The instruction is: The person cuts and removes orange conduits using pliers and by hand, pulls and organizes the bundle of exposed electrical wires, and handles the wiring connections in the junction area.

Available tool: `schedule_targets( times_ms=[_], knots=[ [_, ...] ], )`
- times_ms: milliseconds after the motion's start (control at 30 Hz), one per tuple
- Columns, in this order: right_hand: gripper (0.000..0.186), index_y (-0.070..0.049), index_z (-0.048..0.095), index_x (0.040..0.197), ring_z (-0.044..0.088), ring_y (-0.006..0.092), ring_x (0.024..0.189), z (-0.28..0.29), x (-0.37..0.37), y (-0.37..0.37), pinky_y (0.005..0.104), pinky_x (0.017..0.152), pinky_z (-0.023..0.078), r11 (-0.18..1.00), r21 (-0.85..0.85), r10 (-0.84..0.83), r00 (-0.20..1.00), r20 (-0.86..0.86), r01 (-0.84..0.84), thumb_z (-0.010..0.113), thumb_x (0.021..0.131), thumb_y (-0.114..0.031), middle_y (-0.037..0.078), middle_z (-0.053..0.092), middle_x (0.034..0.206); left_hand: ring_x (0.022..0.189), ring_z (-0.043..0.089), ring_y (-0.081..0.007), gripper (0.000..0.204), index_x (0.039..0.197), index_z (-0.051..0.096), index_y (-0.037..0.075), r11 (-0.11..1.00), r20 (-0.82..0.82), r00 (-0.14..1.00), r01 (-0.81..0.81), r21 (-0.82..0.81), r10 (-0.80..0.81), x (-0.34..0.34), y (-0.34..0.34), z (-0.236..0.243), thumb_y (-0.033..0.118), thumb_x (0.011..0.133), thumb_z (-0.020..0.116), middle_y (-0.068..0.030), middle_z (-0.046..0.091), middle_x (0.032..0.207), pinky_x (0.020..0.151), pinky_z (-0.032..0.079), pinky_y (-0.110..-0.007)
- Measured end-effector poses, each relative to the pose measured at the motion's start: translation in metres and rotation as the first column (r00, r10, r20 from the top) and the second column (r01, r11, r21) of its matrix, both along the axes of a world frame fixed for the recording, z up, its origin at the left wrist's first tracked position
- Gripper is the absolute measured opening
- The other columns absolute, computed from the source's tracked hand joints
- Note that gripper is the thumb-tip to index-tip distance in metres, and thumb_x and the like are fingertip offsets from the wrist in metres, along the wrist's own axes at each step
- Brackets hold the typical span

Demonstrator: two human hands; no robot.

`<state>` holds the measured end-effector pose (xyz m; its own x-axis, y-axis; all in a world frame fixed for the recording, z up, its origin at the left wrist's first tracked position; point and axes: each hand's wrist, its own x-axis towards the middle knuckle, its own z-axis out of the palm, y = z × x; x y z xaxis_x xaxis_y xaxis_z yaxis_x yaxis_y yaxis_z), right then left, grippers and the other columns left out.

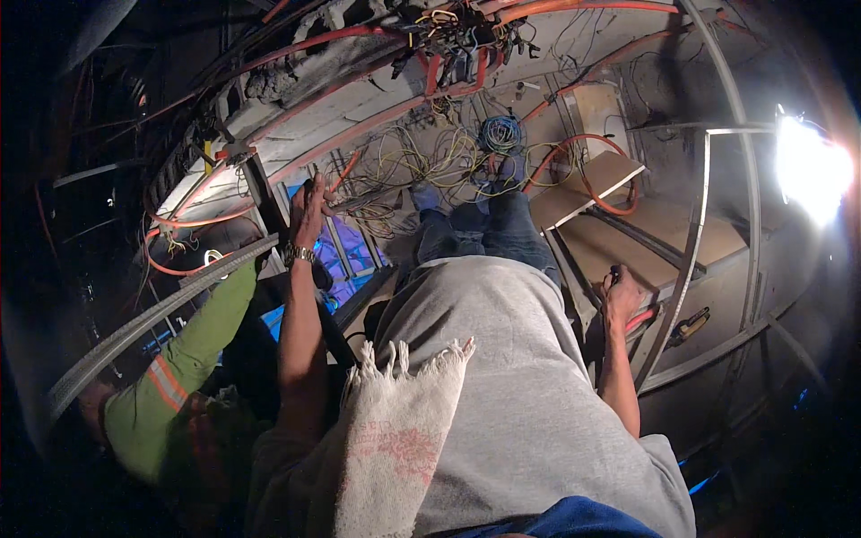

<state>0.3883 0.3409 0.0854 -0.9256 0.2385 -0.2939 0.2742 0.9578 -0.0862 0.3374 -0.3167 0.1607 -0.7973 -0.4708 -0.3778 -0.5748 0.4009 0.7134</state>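
My left hand (309, 211), with a wristwatch, is raised at centre left beside the metal bars (348, 244), fingers pointing upward and fairly straight. I cannot tell exactly what it touches. My right hand (623, 296) is closed round a small black object (614, 274) at the edge of the brown boards (682, 238), near a thin metal frame (689, 269). A black-and-yellow tool (691, 325) lies to the right of that hand. A fringed cream cloth (399, 439) hangs over my grey top, below which my legs and shoes show among loose wires.
A co-worker in a green hi-vis sleeve (193, 350) works at my left, under a perforated metal strip (157, 309). Bundled cables (448, 36) and orange conduit cross above. A coil of blue wire (500, 133) lies near my feet. A bright lamp (807, 166) shines at the right.
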Motion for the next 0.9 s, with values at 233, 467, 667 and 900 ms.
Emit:
schedule_targets(
  times_ms=[233,467,667,900],
  knots=[
    [0.033,-0.017,0.073,0.118,0.071,0.0319,0.1,-0.011,0.001,0.006,0.048,0.096,0.043,0.999,0.046,-0.004,1.0,0.014,0.003,0.062,0.089,-0.03,0.012,0.076,0.106,0.06,0.063,-0.0138,0.073,0.115,0.07,0.0,1.0,0.027,1.0,0.012,-0.011,-0.012,-0.003,-0.001,0.002,0.067,0.101,0.045,-0.0094,0.071,0.085,0.057,0.047,-0.03],
    [0.031,-0.015,0.073,0.114,0.071,0.0333,0.099,-0.014,0.003,0.007,0.0492,0.093,0.045,1.0,0.023,0.014,1.0,-0.016,-0.014,0.063,0.091,-0.033,0.012,0.076,0.104,0.06,0.063,-0.013,0.075,0.116,0.069,0.001,1.0,0.061,0.998,-0.003,0.013,0.002,-0.005,0.003,0.005,0.07,0.098,0.048,-0.009,0.07,0.084,0.055,0.047,-0.029],
    [0.03,-0.016,0.073,0.115,0.071,0.0326,0.1,-0.002,-0.001,-0.001,0.0509,0.094,0.044,0.998,0.062,0.015,1.0,0.012,-0.015,0.063,0.09,-0.031,0.011,0.076,0.105,0.058,0.062,-0.0125,0.076,0.112,0.068,-0.001,1.0,0.032,0.999,-0.012,0.021,0.011,-0.004,0.002,0.003,0.071,0.098,0.049,-0.0088,0.069,0.083,0.056,0.047,-0.029],
    [0.024,-0.016,0.073,0.108,0.071,0.0306,0.089,-0.009,0.005,0.002,0.0501,0.094,0.038,1.0,-0.002,-0.001,0.999,-0.054,0.001,0.063,0.089,-0.028,0.009,0.076,0.093,0.06,0.061,-0.0114,0.071,0.112,0.067,0.001,0.998,0.038,0.999,-0.016,0.054,0.014,-0.006,0.004,0.006,0.07,0.097,0.053,-0.0065,0.067,0.084,0.053,0.045,-0.026]
  ],
)
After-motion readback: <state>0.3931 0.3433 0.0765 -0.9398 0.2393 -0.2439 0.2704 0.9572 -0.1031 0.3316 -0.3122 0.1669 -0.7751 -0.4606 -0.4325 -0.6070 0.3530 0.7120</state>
